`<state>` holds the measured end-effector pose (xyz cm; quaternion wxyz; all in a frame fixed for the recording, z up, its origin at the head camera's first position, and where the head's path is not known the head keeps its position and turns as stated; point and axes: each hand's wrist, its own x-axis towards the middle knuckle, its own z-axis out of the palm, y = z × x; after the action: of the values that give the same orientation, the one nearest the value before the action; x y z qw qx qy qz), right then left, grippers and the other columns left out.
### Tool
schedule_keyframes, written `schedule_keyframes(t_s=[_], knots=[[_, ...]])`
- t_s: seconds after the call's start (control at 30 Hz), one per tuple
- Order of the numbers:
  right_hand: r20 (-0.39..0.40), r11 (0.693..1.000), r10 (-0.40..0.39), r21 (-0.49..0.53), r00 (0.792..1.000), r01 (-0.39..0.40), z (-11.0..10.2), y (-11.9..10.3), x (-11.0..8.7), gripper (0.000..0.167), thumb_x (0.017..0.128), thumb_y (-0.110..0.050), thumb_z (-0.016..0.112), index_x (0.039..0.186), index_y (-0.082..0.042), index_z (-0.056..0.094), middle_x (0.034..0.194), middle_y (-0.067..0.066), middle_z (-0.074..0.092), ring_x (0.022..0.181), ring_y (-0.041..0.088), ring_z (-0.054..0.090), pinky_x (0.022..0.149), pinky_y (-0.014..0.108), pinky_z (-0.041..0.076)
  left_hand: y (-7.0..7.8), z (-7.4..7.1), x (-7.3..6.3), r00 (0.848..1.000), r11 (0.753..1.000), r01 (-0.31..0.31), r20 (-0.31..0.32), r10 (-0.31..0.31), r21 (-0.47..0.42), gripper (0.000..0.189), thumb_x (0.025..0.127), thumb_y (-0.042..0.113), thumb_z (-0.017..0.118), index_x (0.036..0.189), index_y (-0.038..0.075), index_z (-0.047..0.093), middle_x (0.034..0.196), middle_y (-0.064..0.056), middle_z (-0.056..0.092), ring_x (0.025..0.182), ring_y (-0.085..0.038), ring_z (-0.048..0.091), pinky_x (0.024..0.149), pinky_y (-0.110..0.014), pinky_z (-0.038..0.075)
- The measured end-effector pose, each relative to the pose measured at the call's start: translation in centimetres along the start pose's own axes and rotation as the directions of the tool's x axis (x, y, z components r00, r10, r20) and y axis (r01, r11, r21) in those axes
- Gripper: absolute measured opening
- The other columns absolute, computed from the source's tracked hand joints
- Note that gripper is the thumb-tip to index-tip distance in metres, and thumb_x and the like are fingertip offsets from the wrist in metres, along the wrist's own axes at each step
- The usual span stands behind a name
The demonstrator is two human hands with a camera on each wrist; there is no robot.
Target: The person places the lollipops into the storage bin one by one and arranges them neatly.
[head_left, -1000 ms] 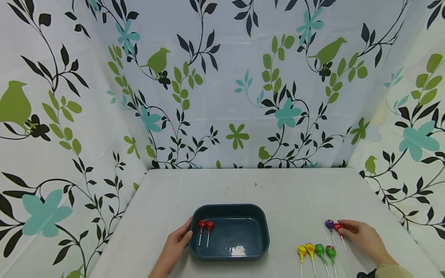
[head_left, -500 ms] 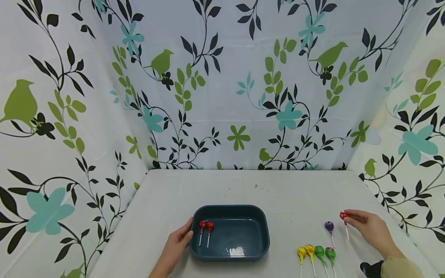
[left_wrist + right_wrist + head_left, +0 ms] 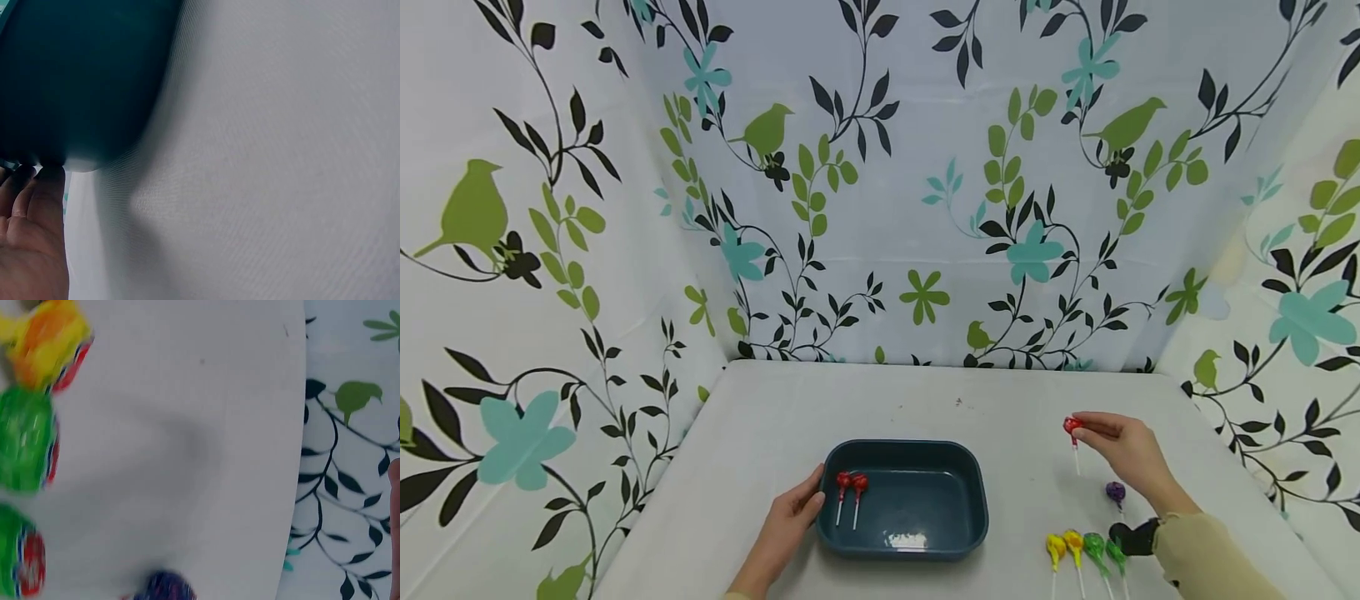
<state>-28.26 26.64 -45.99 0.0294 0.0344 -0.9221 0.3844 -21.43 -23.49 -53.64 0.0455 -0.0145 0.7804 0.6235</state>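
In the head view a dark blue tray (image 3: 925, 521) stands on the table, with two red lollipops (image 3: 852, 492) lying at its left. My left hand (image 3: 784, 529) rests against the tray's left side, fingertips touching its wall; the left wrist view shows these fingers (image 3: 47, 200) fairly straight. My right hand (image 3: 1123, 454) pinches another red lollipop (image 3: 1072, 427) by its head above the table, stick hanging down. Nearer me lie a purple lollipop (image 3: 1116, 492), two yellow lollipops (image 3: 1064, 543) and two green lollipops (image 3: 1094, 547), partly covered by the right wrist. The right wrist view misses the held lollipop.
The white table (image 3: 1022, 408) reaches back to a curtain (image 3: 880, 167) printed with leaves and birds, which also encloses both sides. A black strap (image 3: 1133, 537) sits at my right wrist, below the sleeve (image 3: 1210, 558).
My right hand has lifted the red lollipop from beside the purple one and carried it up and leftward. The left hand stays at the tray. The head view has shifted slightly.
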Motion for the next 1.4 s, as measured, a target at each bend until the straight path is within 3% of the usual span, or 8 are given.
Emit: schedule_keyframes(t_s=[0.37, 0.67, 1.07, 1.4], knots=[[0.081, 0.977, -0.112, 0.191, 0.99, 0.095, 9.9, -7.8, 2.8, 0.033, 0.095, -0.02, 0.073, 0.124, -0.005, 0.073, 0.114, 0.013, 0.077, 0.104, 0.024, 0.075, 0.094, 0.037, 0.063, -0.2, -0.4, -0.1, 0.998, 0.998, -0.05, 0.034, 0.05, -0.025, 0.051, 0.106, 0.01, 0.053, 0.153, -0.003, 0.04, 0.16, -0.023, 0.037, 0.149, -0.044, 0.034, 0.111, -0.044, 0.048], [0.165, 0.949, -0.235, 0.25, 0.958, 0.19, 16.3, -14.1, 3.7, 0.026, 0.091, -0.017, 0.077, 0.116, -0.008, 0.077, 0.107, 0.006, 0.079, 0.097, 0.018, 0.076, 0.094, 0.04, 0.063, 0.0, -0.1, -0.1, 0.998, 0.998, -0.055, 0.042, 0.056, -0.035, 0.05, 0.106, 0.009, 0.052, 0.153, -0.003, 0.039, 0.16, -0.024, 0.036, 0.149, -0.045, 0.034, 0.111, -0.046, 0.049], [0.292, 0.947, -0.306, 0.193, 0.906, 0.257, 20.4, -15.6, 3.8, 0.016, 0.092, -0.018, 0.077, 0.104, -0.009, 0.079, 0.098, 0.002, 0.079, 0.089, 0.015, 0.074, 0.081, 0.035, 0.065, 0.0, -0.3, -0.2, 0.999, 0.999, -0.044, 0.031, 0.045, -0.02, 0.051, 0.106, 0.009, 0.053, 0.154, -0.002, 0.039, 0.16, -0.023, 0.036, 0.148, -0.044, 0.035, 0.111, -0.045, 0.048], [0.461, 0.953, -0.29, 0.054, 0.839, 0.299, 21.6, -16.1, 3.8, 0.006, 0.087, -0.012, 0.082, 0.089, -0.007, 0.078, 0.082, 0.0, 0.074, 0.072, 0.008, 0.062, 0.064, 0.026, 0.057, 0.1, -0.2, -0.2, 0.999, 0.999, -0.025, 0.041, 0.026, -0.023, 0.05, 0.107, 0.008, 0.051, 0.154, -0.003, 0.038, 0.161, -0.022, 0.034, 0.149, -0.044, 0.033, 0.113, -0.047, 0.046]])
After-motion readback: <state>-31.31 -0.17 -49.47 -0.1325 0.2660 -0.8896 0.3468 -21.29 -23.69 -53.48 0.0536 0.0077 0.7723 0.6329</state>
